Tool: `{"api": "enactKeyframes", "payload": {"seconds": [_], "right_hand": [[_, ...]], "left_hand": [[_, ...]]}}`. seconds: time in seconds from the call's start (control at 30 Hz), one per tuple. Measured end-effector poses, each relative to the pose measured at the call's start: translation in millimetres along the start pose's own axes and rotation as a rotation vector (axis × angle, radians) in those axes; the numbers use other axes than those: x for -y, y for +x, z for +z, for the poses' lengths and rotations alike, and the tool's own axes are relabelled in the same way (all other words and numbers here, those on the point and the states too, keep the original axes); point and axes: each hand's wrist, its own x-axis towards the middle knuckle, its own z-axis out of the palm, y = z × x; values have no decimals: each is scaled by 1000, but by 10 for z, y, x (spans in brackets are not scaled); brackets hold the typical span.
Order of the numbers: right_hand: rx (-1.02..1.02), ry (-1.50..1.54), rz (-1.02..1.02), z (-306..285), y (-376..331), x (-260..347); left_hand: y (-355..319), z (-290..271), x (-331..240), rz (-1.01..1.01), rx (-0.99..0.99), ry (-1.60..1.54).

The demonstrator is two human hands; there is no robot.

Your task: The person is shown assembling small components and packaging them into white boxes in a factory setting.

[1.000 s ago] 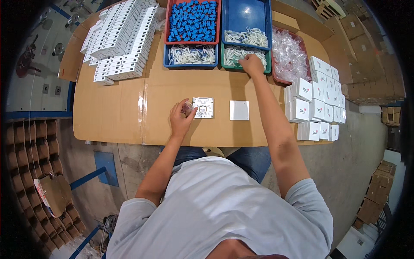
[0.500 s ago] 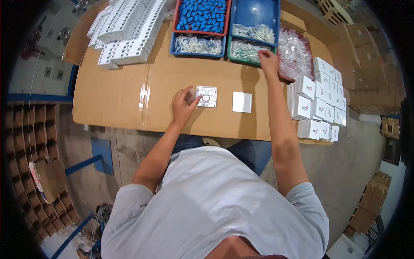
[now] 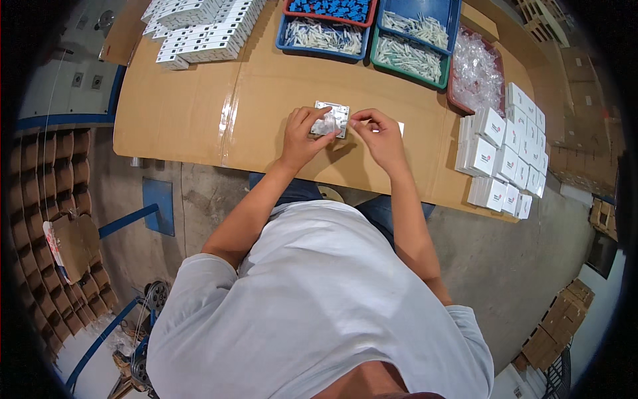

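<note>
A white square plate (image 3: 342, 110) lies on the cardboard-covered table in front of me, with clear plastic (image 3: 325, 124) on its face. My left hand (image 3: 302, 137) grips the plate from its left, thumb at the near edge and fingers over the top. At the plate's right edge, my right hand (image 3: 381, 137) is closed in a pinch; whatever is between the fingertips is too small to make out. Behind the right hand, a second flat white square (image 3: 401, 126) shows only in part.
Beyond the hands stand a blue tray (image 3: 322, 54) and a green tray (image 3: 409, 76) of small white pieces. Right of them, a red tray (image 3: 451, 93) holds clear plastic. White boxes are stacked at right (image 3: 488, 158); more white boxes (image 3: 209, 43) are piled far left.
My right hand has come back from the green tray to the plate's right edge. The left hand has closed in on the plate. The whole view has shifted.
</note>
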Motion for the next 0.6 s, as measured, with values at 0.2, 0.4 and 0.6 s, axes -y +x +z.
{"api": "enactKeyframes", "payload": {"seconds": [0.2,0.4,0.6], "right_hand": [[65,-170,-158,32,-55,28],[87,-108,-241,1,0,30],[0,-143,-212,-47,9,133]], "left_hand": [[40,70,-112,47,76,-49],[61,118,-122,23,83,-89],[1,202,-126,-268,-1,-360]]}}
